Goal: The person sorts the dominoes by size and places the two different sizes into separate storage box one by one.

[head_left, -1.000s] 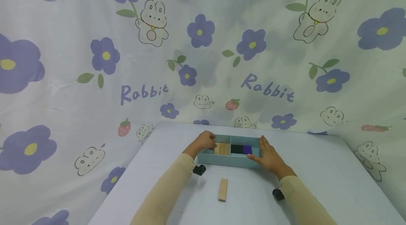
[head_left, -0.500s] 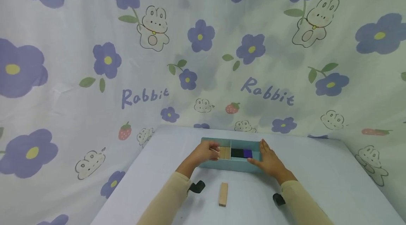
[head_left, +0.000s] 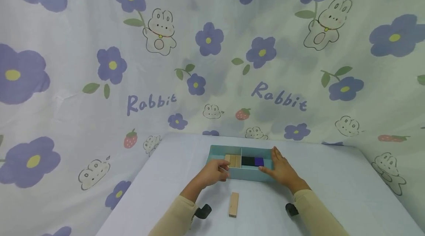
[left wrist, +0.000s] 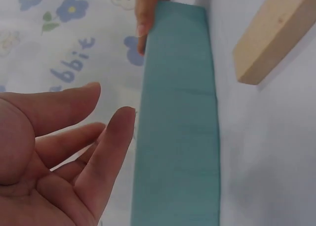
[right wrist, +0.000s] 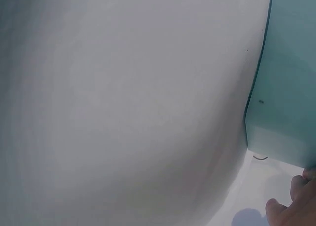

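Observation:
A light teal box point(head_left: 252, 175) with a divider lies on the table. Pale wooden blocks point(head_left: 235, 160) fill part of its left compartment; a black block point(head_left: 248, 161) and a purple block point(head_left: 259, 161) lie in the right one. My left hand point(head_left: 214, 172) is at the front left of the box, its fingers loosely bent and apart, with nothing between them in the left wrist view. My right hand point(head_left: 282, 167) rests on the box's right end, fingers straight along the side and thumb at the front rim. One wooden block point(head_left: 234, 204) lies alone in front of the box.
The white table point(head_left: 332, 177) runs back to a flower-and-rabbit curtain point(head_left: 229, 73). A black wrist mount point(head_left: 203, 211) shows beside the left sleeve and another black mount point(head_left: 292, 209) beside the right sleeve.
My left hand has come out of the left compartment, toward me over the front wall. The right hand keeps its place on the box. The view has tilted slightly.

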`<state>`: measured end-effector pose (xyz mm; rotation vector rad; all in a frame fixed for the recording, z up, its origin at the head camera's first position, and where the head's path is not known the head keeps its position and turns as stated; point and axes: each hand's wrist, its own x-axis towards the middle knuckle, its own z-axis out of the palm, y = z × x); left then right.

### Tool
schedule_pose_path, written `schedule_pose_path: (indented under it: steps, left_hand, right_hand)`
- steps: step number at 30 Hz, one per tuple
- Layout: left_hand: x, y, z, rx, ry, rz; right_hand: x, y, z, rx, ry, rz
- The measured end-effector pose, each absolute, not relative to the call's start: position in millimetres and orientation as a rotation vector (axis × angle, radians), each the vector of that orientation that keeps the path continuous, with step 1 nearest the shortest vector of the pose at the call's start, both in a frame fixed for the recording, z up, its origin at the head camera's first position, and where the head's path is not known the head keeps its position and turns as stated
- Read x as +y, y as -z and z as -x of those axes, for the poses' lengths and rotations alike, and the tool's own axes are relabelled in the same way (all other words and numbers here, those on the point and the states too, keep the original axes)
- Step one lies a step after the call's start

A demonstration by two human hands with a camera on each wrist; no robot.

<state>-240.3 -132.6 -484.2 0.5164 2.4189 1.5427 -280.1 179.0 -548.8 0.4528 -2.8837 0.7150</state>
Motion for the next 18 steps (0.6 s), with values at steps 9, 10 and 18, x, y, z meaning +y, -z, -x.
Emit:
schedule_pose_path:
  steps: [9,10,18]
  left_hand:
    - [-127,511,216,2.374,-1.498,-0.508]
    - [-127,515,213,2.376,-1.485,-0.501]
    - [-124,532,200,2.527,-1.239,-0.448]
  right_hand:
    - [177,547,282,-2.900,-0.738,-0.439]
    - [176,547,282,-2.906,-0.740,-0.437]
    - [175,547,280,-2.900,-0.737,-0.405]
